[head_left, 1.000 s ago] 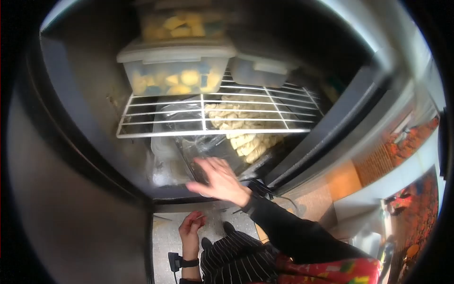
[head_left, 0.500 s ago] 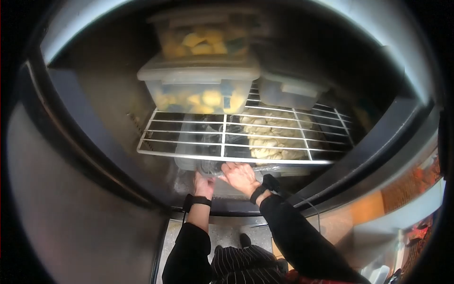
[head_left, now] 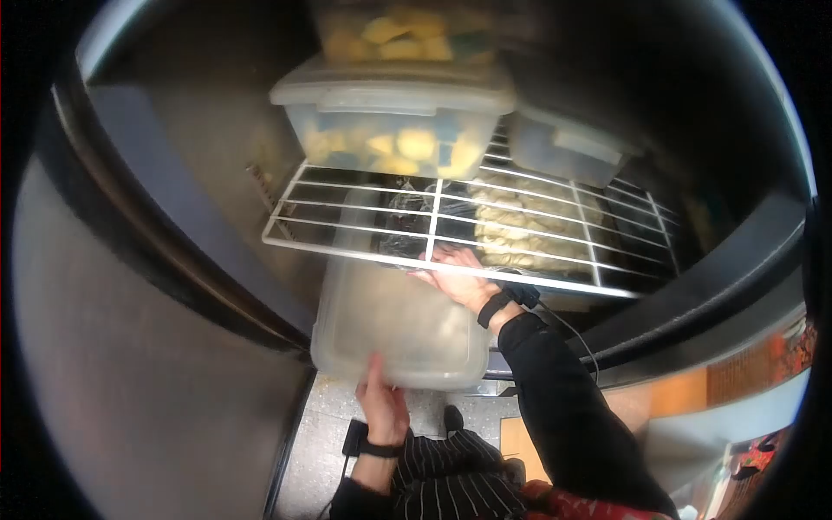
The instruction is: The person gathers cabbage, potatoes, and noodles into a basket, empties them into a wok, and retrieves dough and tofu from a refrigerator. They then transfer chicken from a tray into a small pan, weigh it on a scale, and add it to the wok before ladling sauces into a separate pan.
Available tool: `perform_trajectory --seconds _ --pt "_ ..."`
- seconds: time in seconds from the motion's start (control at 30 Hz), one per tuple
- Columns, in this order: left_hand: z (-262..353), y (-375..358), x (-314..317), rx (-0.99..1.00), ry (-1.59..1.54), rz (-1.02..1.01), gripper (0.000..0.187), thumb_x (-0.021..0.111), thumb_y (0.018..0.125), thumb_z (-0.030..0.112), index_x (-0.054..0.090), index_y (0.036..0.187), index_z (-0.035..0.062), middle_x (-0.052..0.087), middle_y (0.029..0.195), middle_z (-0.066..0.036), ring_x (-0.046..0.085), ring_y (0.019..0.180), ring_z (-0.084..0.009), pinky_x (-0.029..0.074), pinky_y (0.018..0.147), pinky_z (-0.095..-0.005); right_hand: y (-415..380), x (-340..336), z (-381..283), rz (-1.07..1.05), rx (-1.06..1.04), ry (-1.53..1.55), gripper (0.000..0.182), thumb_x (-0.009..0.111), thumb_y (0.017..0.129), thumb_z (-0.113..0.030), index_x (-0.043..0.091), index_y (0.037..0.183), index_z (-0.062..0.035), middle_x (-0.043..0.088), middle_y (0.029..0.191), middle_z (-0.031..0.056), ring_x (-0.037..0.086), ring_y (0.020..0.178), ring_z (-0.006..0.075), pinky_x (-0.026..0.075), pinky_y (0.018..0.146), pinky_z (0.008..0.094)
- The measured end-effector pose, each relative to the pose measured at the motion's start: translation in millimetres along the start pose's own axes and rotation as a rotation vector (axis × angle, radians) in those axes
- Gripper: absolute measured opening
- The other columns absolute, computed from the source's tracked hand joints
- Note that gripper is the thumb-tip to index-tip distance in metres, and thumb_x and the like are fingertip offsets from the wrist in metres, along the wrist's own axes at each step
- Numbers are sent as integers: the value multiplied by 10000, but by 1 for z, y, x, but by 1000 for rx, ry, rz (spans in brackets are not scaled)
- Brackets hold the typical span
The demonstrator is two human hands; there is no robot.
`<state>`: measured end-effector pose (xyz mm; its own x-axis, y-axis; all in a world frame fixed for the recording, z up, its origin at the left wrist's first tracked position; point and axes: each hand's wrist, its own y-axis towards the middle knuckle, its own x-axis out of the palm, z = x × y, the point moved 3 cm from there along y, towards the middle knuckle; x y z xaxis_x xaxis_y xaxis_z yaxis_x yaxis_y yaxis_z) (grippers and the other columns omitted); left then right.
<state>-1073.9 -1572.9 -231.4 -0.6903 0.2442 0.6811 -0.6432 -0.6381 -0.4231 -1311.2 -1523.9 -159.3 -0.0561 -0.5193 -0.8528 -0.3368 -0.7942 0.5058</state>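
A translucent plastic storage box (head_left: 399,325) with a pale lid juts out of the fridge below the wire shelf. My left hand (head_left: 381,407) grips its front edge, thumb on top of the lid and fingers underneath. Just under the shelf's front bar, my right hand (head_left: 459,276) is closed at the edge of a dark tray in plastic wrap (head_left: 407,238), which rests over the back part of the box. The shelf wires partly cover the right fingertips. Pale folded dumplings (head_left: 529,234) lie on a tray to the right of the wrapped one.
The white wire shelf (head_left: 347,251) crosses above both hands. On it stand a lidded tub of yellow pieces (head_left: 390,130), another tub (head_left: 407,35) stacked on top, and a grey tub (head_left: 563,147). An opened fridge door (head_left: 130,347) stands at left.
The storage box has come out toward me from beneath the wrapped tray, my left hand moving back with it. My right hand stays at the wrapped tray. The camera view has shifted.
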Motion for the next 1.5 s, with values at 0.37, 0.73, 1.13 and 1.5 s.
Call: perform_trajectory --seconds 0.37,0.73,1.13,1.5 --pt "45 -118 -82 11 356 404 167 596 924 206 575 837 65 397 656 37 339 554 -86 288 480 -261 8 2 3 -11 21 -64 109 599 869 -203 592 908 -102 613 853 135 627 842 342 500 749 462" --pt "66 -153 -115 113 551 429 276 593 932 258 468 755 86 336 669 37 301 578 -104 243 502 -305 10 38 38 -274 113 -78 213 578 843 -273 704 820 -103 688 926 107 662 916 299 507 830 453" --pt "60 -115 -166 192 344 192 545 638 929 226 425 1325 -81 565 1252 -170 564 1136 -259 447 978 -398 -100 -10 -24 155 646 133 447 711 846 -362 581 1065 5 625 992 177 597 948 330 476 861 417" --pt "58 -119 -152 110 26 147 638 309 997 529 397 1403 45 475 1358 -104 484 1239 -266 422 1027 -412 -134 -45 -60 554 1125 1610 380 723 843 -90 504 1152 -56 666 978 119 694 822 231 561 637 313"
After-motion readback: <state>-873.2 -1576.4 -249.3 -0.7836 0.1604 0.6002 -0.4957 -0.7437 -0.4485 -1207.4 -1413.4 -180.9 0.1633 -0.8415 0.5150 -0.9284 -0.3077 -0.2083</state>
